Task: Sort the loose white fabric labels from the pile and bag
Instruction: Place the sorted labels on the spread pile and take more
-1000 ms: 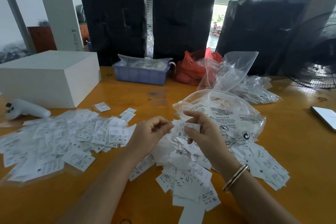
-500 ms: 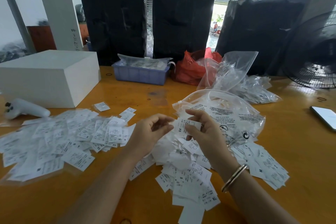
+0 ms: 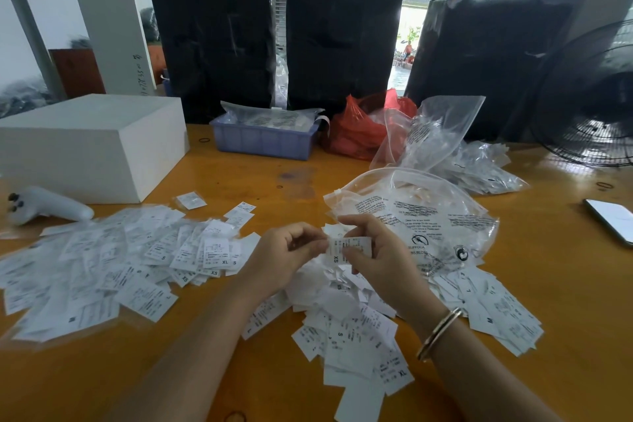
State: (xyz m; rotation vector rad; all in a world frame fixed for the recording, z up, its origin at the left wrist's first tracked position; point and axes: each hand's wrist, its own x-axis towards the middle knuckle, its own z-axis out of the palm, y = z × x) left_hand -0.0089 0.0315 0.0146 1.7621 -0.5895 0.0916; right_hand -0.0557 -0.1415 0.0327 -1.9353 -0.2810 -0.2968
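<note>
One label (image 3: 349, 249), marked XS, is now pinched between the left hand (image 3: 284, 259) and right hand (image 3: 380, 260), turned flatter than a second ago, above the near pile (image 3: 342, 319). Probably being read, so it's not yet sorted leftward.

spread labels (image 3: 102, 271) on table (image 3: 565, 284) left, label pile (image 3: 349, 325) near centre, bag (image 3: 418, 212) just behind pile, box (image 3: 85, 144) far left, tray (image 3: 263, 140) far centre, phone (image 3: 613, 219) right

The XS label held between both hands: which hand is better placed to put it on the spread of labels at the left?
Probably the left hand. It already pinches the XS label at its left end and lies next to the left spread; the right hand would need to cross over.
</note>
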